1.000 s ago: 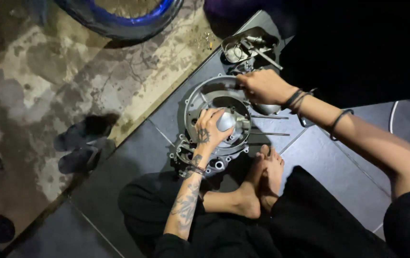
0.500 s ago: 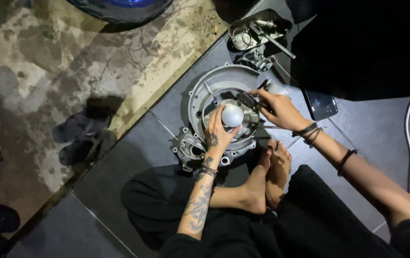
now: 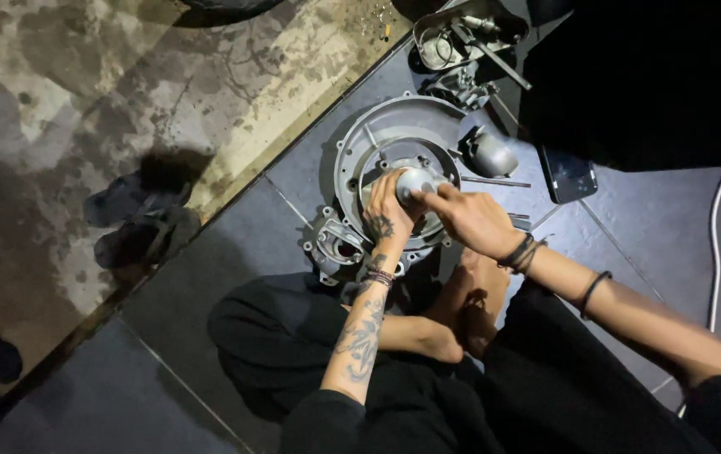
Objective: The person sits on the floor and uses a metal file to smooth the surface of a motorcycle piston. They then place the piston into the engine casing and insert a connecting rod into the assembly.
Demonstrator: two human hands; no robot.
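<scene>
A grey round engine case (image 3: 375, 126) lies flat on the dark floor tiles between my knees. At its centre sits a small round silver part (image 3: 416, 180). My left hand (image 3: 386, 212) wraps around this part from the near left side. From the right, my right hand (image 3: 470, 220) meets it, with thumb and forefinger pinched against the part's right edge. Whether the right hand also hides a small tool, I cannot tell. My bare feet (image 3: 461, 313) rest just below the case.
A metal tray (image 3: 433, 35) with tools and parts stands beyond the case. A silver cup-shaped piece (image 3: 492, 155), a thin rod (image 3: 499, 182) and a dark phone (image 3: 568, 174) lie to the right. Dark sandals (image 3: 137, 220) sit at the left, a white cable (image 3: 716, 240) at the right.
My right hand came back from the tray at the far side and closed in on the round part. My left hand stayed on that part. The view shifted slightly.
</scene>
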